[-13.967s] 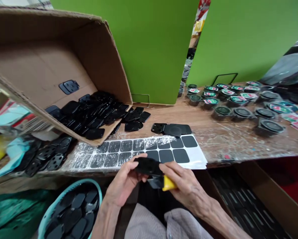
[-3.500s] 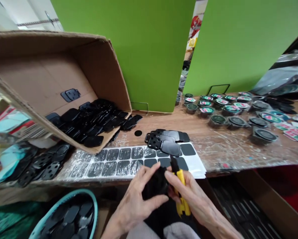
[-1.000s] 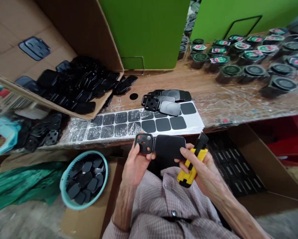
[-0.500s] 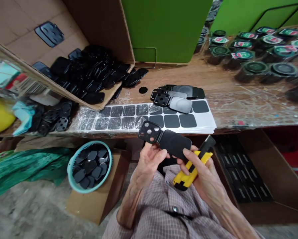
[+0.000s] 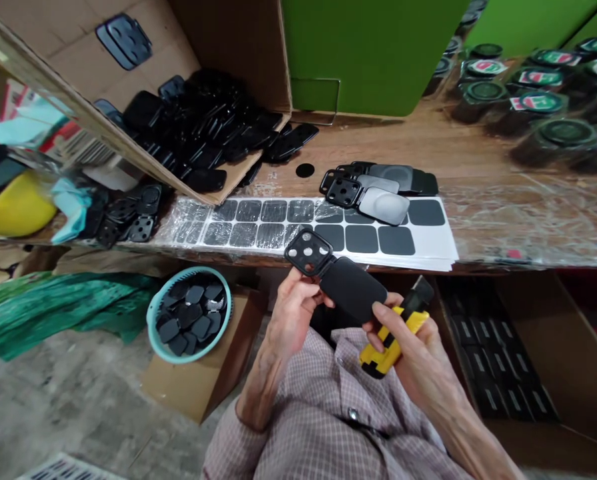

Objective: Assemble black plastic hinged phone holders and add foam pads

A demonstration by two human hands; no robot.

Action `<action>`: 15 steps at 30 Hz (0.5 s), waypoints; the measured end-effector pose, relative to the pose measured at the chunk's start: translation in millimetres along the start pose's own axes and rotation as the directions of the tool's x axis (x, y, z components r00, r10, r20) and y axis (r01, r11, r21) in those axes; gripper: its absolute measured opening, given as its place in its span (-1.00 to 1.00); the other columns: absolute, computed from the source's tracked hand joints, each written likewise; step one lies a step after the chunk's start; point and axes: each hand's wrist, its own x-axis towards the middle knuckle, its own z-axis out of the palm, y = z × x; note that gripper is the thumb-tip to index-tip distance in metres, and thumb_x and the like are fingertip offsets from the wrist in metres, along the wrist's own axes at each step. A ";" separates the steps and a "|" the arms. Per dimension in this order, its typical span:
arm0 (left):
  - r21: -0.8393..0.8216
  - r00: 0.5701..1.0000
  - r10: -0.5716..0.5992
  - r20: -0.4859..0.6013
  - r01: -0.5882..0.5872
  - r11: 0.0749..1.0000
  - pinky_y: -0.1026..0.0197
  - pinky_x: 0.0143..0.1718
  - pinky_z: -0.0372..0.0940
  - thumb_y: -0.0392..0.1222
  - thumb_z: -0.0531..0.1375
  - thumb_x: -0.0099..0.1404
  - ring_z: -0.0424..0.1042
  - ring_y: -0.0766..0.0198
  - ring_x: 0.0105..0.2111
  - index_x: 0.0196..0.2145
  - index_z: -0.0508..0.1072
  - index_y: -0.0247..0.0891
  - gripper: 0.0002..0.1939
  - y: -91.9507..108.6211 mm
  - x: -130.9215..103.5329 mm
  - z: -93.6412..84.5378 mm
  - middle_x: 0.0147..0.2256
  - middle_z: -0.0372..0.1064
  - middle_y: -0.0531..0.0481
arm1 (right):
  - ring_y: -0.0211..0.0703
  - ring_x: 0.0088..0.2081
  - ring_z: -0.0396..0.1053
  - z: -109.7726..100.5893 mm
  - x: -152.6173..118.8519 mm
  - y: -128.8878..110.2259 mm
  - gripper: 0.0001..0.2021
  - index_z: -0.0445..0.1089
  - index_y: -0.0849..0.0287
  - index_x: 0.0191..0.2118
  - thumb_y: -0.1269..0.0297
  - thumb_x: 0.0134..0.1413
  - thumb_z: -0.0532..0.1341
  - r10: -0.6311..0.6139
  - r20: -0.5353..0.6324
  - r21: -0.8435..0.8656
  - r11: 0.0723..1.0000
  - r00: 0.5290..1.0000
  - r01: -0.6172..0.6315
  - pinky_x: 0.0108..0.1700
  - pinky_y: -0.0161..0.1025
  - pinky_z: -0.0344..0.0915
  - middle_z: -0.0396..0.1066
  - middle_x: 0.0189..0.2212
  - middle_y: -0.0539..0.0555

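Note:
A black hinged plastic piece (image 5: 354, 288) is held between my two hands, unfolded, its holed half (image 5: 308, 251) up to the left and its flat smooth half to the lower right. My left hand (image 5: 294, 310) grips it from below near the hinge. With thumb and fingers, my right hand (image 5: 418, 350) pinches the flat half's right corner. That same hand also carries a yellow utility knife (image 5: 396, 340) in its palm, black end pointing up and away. Just beyond lies a sheet of dark rounded-square stickers (image 5: 396, 241), with several similar hinged pieces (image 5: 383, 205) resting on it.
A cardboard box on its side (image 5: 238, 183) spills black hinged pieces (image 5: 223, 120) at the left. Wrapped dark jars (image 5: 553, 140) stand at the right. Below the table edge are a light-blue basket (image 5: 153, 327) of dark squares and an open carton (image 5: 533, 320) with black packages.
My view has shifted, so the table's things appear farther right and slightly higher. My left thumb has slid off the flat half's edge. The piece is tilted a bit more.

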 end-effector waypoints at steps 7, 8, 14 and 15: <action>0.054 0.999 0.007 -0.039 -0.005 0.999 0.29 -0.52 0.22 -0.22 0.20 0.12 0.27 0.40 -0.58 -0.38 0.42 -0.31 -0.89 2.3 2.1 -2.3 -0.53 0.31 0.10 | -0.41 -0.66 0.14 -4.2 -0.5 8.2 -0.63 0.27 0.17 -0.36 0.08 -0.11 0.43 0.017 0.062 -0.035 0.999 0.998 -0.015 -0.60 -0.43 0.07 0.40 -0.63 0.02; 0.059 0.999 0.005 -0.041 -0.003 0.998 0.29 -0.52 0.22 -0.22 0.20 0.11 0.26 0.40 -0.59 -0.38 0.42 -0.30 -0.89 2.4 2.5 -3.0 -0.54 0.31 0.10 | -0.40 -0.66 0.14 -4.5 -0.7 9.3 -0.64 0.27 0.17 -0.37 0.08 -0.10 0.42 0.018 0.074 -0.041 0.999 0.997 -0.015 -0.60 -0.42 0.06 0.40 -0.63 0.02; 0.057 0.999 0.005 -0.054 -0.002 0.998 0.31 -0.55 0.18 -0.16 0.22 0.11 0.25 0.41 -0.57 -0.36 0.44 -0.30 -0.84 3.9 4.0 -6.1 -0.52 0.31 0.08 | -0.37 -0.63 0.16 0.7 -6.5 9.2 -0.63 0.25 0.16 -0.39 0.09 -0.11 0.42 0.084 0.086 -0.037 0.996 0.993 -0.081 -0.58 -0.41 0.05 0.42 -0.61 0.04; 0.055 0.998 0.006 -0.067 -0.003 0.998 0.32 -0.57 0.17 -0.14 0.23 0.12 0.25 0.41 -0.58 -0.39 0.43 -0.30 -0.84 3.7 4.2 -6.4 -0.53 0.30 0.09 | -0.38 -0.63 0.15 2.3 -8.2 8.0 -0.64 0.25 0.16 -0.40 0.09 -0.10 0.42 0.096 0.087 -0.036 0.995 0.992 -0.093 -0.57 -0.41 0.05 0.42 -0.60 0.04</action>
